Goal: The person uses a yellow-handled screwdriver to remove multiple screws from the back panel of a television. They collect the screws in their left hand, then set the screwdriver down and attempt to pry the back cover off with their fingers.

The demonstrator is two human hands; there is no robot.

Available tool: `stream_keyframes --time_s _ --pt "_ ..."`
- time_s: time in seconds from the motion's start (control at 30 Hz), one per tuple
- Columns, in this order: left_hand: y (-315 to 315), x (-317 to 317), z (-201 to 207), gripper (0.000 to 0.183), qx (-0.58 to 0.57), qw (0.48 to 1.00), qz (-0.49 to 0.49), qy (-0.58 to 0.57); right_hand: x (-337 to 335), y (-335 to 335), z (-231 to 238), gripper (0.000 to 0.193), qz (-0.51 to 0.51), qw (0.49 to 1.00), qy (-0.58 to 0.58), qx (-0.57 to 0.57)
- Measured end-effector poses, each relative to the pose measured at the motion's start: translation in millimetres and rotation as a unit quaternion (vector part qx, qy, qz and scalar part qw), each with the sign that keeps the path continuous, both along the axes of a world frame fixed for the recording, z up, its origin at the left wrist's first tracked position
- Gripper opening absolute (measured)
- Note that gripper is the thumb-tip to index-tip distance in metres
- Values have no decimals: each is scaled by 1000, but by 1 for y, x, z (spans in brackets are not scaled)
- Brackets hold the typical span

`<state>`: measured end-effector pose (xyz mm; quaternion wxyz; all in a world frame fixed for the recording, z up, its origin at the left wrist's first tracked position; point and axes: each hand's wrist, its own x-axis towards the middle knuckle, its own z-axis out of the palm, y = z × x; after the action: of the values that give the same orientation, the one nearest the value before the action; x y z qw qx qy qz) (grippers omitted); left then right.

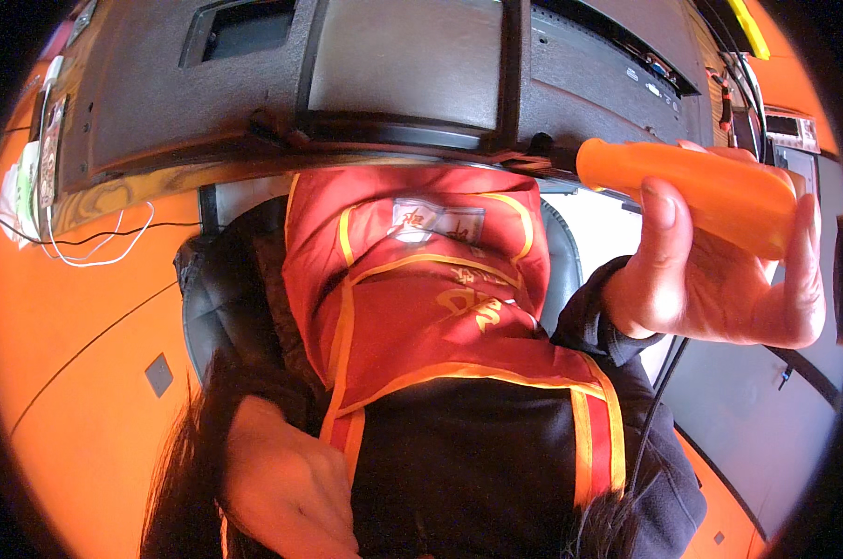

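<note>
I see the right hand [719,270] raised at the right of the view, its fingers [806,270] curled over the top and the thumb pressed underneath an orange handle [692,186]. That grip is clenched around the handle, which lies nearly level and points its rounded end left, toward the underside of a dark panel [160,84]. The handle is a smooth, slightly glossy cylinder, plastic or rubber by the look; whatever tip it carries is hidden behind the hand, so I cannot say what kind of tool it is. I judge the hold firm, as it would be for pushing or turning against something close.

The panel fills the top of the view, with a grainy, matte black skin and a flat grey plate [403,56] framed in it. A yellowish wood-grain strip [142,186] runs along its lower edge, and thin white cables [95,244] loop below that over an orange floor [76,373].

A person in a red vest [421,289] with orange piping over dark clothing takes up the middle. A second hand [291,484] shows low at the left, apparently resting loose with nothing in it, though I cannot tell its fingers for sure.
</note>
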<state>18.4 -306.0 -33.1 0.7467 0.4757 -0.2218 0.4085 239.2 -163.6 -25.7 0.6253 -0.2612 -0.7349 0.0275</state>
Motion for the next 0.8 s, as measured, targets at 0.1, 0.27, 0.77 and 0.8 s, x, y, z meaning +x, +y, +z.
stream_keyframes --time_s 0.1,0.27,0.77,0.8 --pt "1 1 0 28 11 1000 -1 3 0 -1 0 71 -4 1000 0 -4" --pt "5 3 0 26 27 1000 -6 1 0 0 0 70 -5 1000 -5 -3" --pt "27 22 -41 50 -621 781 38 47 -3 4 2 64 7 1000 -14 -16" --pt "31 24 -42 51 -635 771 17 32 -4 4 3 63 14 1000 -16 -20"
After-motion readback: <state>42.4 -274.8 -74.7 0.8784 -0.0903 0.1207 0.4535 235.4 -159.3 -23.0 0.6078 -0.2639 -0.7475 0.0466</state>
